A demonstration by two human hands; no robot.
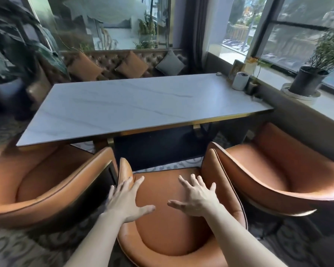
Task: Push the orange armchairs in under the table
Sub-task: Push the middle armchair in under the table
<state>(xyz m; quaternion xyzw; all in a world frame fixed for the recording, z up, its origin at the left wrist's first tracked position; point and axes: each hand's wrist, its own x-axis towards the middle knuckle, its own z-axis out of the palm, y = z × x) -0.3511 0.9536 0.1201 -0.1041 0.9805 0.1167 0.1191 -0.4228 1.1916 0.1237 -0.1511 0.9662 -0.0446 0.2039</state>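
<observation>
Three orange armchairs stand on the near side of the table (143,101). Left hand (126,202) and right hand (196,199) hover apart, fingers spread, over the middle armchair (172,228), gripping nothing

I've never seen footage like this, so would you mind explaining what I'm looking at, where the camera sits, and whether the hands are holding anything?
This is one picture from a wide-angle camera worn on a person's head, looking forward and down. The left hand and right hand are bare, fingers spread, holding nothing, over the middle orange armchair. Two more armchairs stand at its left and right. Ahead is a pale marble-look table, bare except for a white container and small items at its far right end.
</observation>
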